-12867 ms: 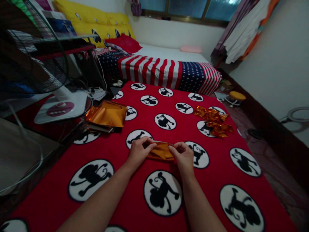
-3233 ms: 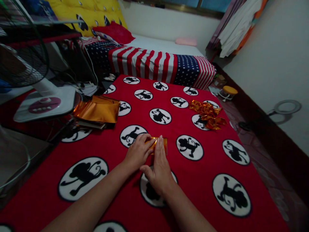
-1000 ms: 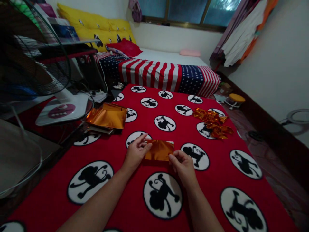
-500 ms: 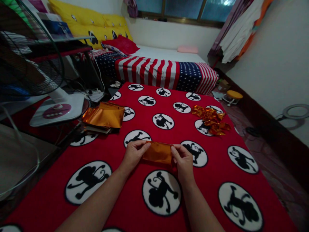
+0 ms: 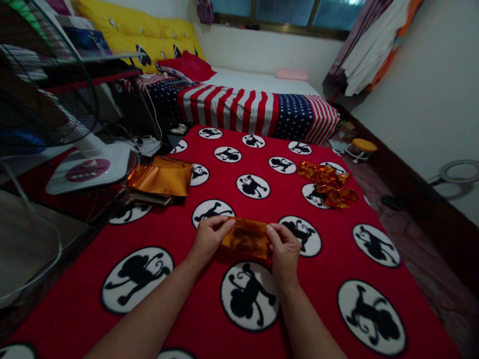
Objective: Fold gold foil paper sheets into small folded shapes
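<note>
A shiny orange foil sheet (image 5: 247,238) is stretched between my two hands, over the red cloth with monkey prints (image 5: 239,207). My left hand (image 5: 209,238) pinches its upper left corner between thumb and fingers. Its upper right corner is pinched by my right hand (image 5: 284,249). To the left lies a stack of orange foil sheets (image 5: 164,177), resting on something like books or paper. Several crumpled or folded orange foil pieces (image 5: 327,184) lie at the right side of the cloth.
A fan with a white base (image 5: 90,167) stands at the left beside a dark desk. Behind the cloth is a bed with a striped, starred cover (image 5: 239,107). A yellow-topped stool (image 5: 363,145) sits on the floor at the right.
The foil sheet between my hands has tilted, and its face now shows dark reflections and a straighter lower edge. My right hand has shifted very slightly to the right.
</note>
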`<state>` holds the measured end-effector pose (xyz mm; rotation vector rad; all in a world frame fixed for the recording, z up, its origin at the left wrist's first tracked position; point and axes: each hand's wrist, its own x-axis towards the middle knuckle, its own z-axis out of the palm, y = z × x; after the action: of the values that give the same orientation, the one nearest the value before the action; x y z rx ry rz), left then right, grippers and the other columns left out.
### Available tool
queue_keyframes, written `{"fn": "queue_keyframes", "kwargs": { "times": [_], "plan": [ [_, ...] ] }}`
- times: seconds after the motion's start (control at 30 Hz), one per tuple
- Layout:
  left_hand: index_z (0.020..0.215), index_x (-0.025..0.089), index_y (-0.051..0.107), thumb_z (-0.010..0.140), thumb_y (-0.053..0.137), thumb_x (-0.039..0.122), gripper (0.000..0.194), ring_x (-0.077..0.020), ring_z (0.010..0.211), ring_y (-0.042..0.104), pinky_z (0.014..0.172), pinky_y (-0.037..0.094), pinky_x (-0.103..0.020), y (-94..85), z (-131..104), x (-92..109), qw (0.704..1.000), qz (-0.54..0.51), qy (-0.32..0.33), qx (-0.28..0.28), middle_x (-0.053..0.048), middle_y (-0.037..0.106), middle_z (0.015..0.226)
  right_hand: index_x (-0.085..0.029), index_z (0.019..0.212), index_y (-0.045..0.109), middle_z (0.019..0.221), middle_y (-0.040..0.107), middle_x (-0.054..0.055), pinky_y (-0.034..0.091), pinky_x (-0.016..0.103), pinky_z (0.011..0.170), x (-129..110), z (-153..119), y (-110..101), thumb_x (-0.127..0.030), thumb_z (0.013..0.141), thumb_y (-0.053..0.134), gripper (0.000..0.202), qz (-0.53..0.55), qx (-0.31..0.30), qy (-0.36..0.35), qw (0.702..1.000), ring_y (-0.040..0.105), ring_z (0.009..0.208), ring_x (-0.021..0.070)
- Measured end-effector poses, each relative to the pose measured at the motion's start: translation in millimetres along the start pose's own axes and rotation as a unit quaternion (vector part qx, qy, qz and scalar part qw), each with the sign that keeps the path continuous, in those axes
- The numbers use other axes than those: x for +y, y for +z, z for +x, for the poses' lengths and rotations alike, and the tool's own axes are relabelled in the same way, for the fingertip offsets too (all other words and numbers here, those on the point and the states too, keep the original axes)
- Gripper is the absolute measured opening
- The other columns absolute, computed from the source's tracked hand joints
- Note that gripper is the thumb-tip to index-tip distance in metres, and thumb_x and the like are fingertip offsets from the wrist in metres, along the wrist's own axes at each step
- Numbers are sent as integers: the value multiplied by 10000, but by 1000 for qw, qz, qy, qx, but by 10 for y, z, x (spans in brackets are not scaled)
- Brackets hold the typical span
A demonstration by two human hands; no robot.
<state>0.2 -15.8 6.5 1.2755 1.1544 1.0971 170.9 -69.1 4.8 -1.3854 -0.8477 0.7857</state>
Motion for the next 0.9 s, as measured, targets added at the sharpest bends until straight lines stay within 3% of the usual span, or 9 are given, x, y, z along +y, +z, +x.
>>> {"fn": "queue_keyframes", "kwargs": {
  "times": [0.2,0.37,0.5,0.7,0.9],
  "plan": [
    [824,125,711,746,696,424,309,-145,666,627,578,486,-207,14,-41,61,998,-37,-20,-43,-41,699,765,-167,761,624,680,596,-5,429,234,596,-38,0,34,-405,836,610,251,-42,61,-52,996,543,635,139],
    [1023,138,636,705,724,466,465,-107,526,588,432,442,-181,46,-130,102,981,-101,-83,-144,-11,649,732,-162,796,624,705,586,-3,434,240,615,-18,20,7,-404,848,607,247,-49,121,-81,988,542,653,140],
    [954,130,620,648,783,406,443,-100,516,577,413,415,-168,173,-221,97,975,-94,-101,-175,-17,653,730,-162,806,621,716,584,0,440,241,608,-18,8,12,-390,857,606,234,-47,134,-88,986,539,646,137],
    [733,128,645,691,744,360,256,-94,440,506,422,383,-191,296,-265,115,987,-28,-60,-146,1,605,537,-164,796,618,707,583,-2,446,238,596,-41,-32,56,-376,856,612,220,-47,117,-95,987,545,637,135],
    [690,113,622,717,708,413,313,-73,399,472,384,329,-178,278,-233,91,985,-33,-119,-124,-19,620,546,-157,800,630,705,602,-3,456,236,597,-19,-18,50,-381,846,624,228,-36,120,-104,987,558,637,132]
  ]
}}
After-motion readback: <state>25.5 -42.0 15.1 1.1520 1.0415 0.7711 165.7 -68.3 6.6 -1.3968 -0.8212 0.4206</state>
